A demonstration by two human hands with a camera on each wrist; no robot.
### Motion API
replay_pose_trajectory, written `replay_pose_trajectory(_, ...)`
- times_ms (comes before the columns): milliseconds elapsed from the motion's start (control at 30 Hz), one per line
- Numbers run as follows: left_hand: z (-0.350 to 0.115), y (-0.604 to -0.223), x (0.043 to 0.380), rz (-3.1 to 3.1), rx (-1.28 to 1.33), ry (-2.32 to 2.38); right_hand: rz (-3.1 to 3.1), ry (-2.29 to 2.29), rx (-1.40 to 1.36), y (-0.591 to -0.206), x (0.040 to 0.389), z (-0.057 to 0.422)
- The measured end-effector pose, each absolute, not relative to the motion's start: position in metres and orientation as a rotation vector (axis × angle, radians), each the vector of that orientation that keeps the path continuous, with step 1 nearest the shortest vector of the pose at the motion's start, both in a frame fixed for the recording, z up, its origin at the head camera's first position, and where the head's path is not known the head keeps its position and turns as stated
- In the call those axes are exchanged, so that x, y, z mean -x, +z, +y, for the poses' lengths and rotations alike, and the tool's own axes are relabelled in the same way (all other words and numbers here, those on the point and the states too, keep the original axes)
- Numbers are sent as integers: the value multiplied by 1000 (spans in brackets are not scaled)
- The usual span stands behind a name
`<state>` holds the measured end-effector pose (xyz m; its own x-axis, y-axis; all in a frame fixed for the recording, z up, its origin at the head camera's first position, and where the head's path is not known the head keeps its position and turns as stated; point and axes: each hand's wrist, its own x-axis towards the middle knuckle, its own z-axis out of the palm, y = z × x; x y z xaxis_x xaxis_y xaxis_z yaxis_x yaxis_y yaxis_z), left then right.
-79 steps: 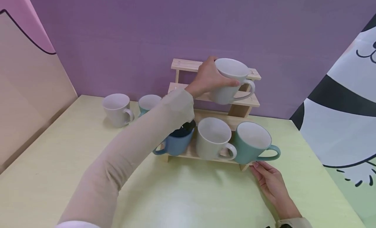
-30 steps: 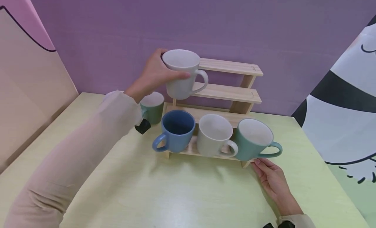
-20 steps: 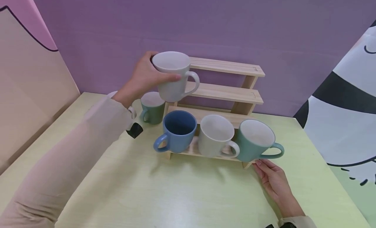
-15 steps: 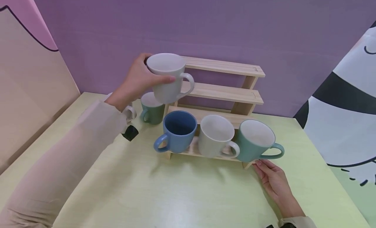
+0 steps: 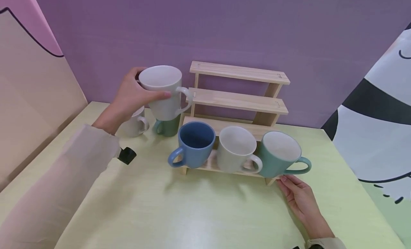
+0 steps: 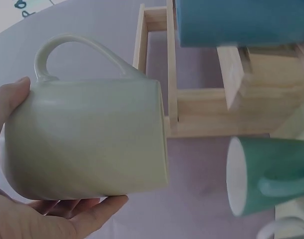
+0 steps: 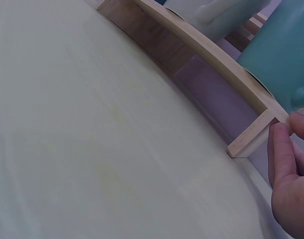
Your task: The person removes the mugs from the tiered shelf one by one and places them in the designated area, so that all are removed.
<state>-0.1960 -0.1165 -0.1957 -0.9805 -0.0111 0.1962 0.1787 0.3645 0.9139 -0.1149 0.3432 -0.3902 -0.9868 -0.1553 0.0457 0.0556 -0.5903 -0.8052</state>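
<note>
Gripping upright white mug (image 5: 163, 93), handle rightward: left hand (image 5: 130, 95); right hand (image 5: 300, 201) flat, relaxed

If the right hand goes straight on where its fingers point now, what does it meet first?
Most likely the wooden rack: the right hand lies flat on the table, fingertips already at the rack's front right foot, just under the teal mug.

Purple wall (image 5: 257, 24), pale green table (image 5: 205, 213)
</note>
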Motion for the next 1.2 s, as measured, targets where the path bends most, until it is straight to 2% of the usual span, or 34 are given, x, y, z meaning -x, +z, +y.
replay_pose_trajectory(1200,-195,-266,168,-2439,-63,-1524,1308,-2731,164,-393,116,340)
